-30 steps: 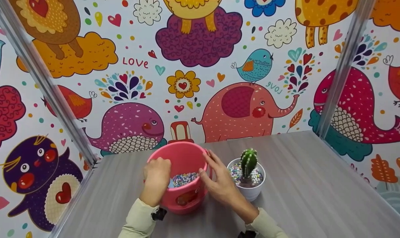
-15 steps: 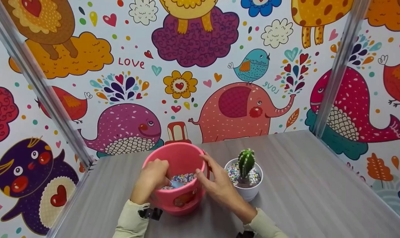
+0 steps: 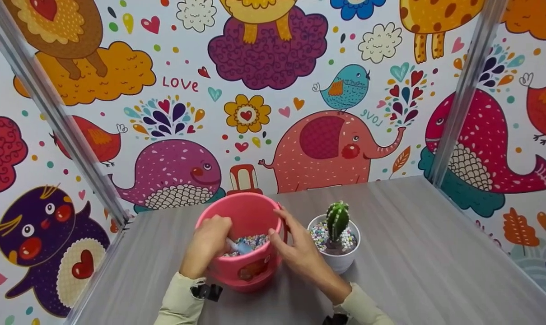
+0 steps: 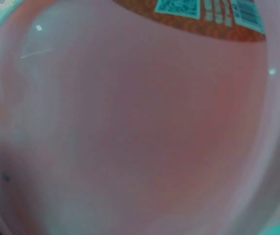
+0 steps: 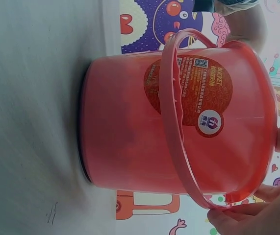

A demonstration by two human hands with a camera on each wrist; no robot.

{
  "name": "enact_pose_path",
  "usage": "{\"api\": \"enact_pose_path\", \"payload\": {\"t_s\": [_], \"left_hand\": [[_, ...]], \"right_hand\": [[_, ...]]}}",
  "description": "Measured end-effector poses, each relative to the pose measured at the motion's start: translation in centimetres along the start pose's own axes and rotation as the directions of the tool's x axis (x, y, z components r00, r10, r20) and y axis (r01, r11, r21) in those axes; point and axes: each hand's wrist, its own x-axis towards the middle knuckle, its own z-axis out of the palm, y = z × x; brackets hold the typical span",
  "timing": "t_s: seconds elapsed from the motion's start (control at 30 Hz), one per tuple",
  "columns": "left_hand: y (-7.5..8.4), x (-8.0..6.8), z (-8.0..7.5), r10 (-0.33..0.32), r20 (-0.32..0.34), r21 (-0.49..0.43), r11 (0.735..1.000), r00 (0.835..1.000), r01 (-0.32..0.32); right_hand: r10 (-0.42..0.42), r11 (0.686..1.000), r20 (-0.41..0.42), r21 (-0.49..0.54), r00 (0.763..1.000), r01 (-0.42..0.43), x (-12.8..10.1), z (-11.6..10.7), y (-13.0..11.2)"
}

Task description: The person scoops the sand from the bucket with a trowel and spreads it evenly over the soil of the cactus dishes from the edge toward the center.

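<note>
In the head view a pink bucket (image 3: 250, 275) stands upright on the table, with small multicoloured pebbles (image 3: 257, 240) inside. My left hand (image 3: 209, 239) reaches over its left rim and grips a small light-blue scoop (image 3: 241, 247), whose end lies at the pebbles. On the opposite side, my right hand (image 3: 300, 246) holds the bucket's rim. The right wrist view shows that hand's fingers (image 5: 223, 221) at the rim, near where the pink bail handle (image 5: 171, 112) joins. Blurred pink bucket wall (image 4: 144, 122) fills the left wrist view; the left fingers are hidden there.
Right of the bucket, close to the right forearm, stands a white pot (image 3: 338, 262) with a green cactus (image 3: 337, 221) among coloured pebbles. A grey wood-grain table (image 3: 413, 253) lies beneath. Patterned panels with metal posts (image 3: 453, 117) enclose it at the back and sides.
My left hand has shifted slightly left and tilted, and more of the light-blue scoop now shows above the pebbles. The right hand keeps its place on the bucket's rim.
</note>
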Motion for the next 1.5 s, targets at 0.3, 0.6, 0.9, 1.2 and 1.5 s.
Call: {"api": "enact_pose_path", "payload": {"t_s": [0.3, 0.6, 0.9, 1.2, 1.5], "left_hand": [[-0.4, 0.5, 0.4, -0.010, -0.037, -0.131, 0.991, 0.999, 0.005], [-0.4, 0.6, 0.6, 0.006, -0.103, -0.169, 0.985, 0.995, -0.023], [-0.8, 0.0, 0.0, -0.035, -0.143, -0.244, 0.970, 0.989, -0.001], [-0.8, -1.0, -0.4, -0.157, -0.145, -0.373, 0.923, 0.977, 0.093], [-0.9, -1.8, -0.4, -0.142, -0.214, -0.379, 0.924, 0.966, 0.051]], "right_hand": [[-0.010, 1.000, -0.007, 0.004, 1.000, 0.010, 0.3, -0.1, 0.3], [-0.022, 1.000, -0.029, -0.005, 0.999, 0.022, 0.2, -0.1, 0.4], [-0.031, 0.999, -0.024, -0.012, 0.999, 0.031, 0.1, 0.1, 0.3], [-0.019, 0.999, -0.023, -0.027, 1.000, 0.018, 0.1, 0.0, 0.4], [-0.044, 0.999, -0.021, -0.015, 0.999, 0.044, 0.1, 0.0, 0.5]]}}
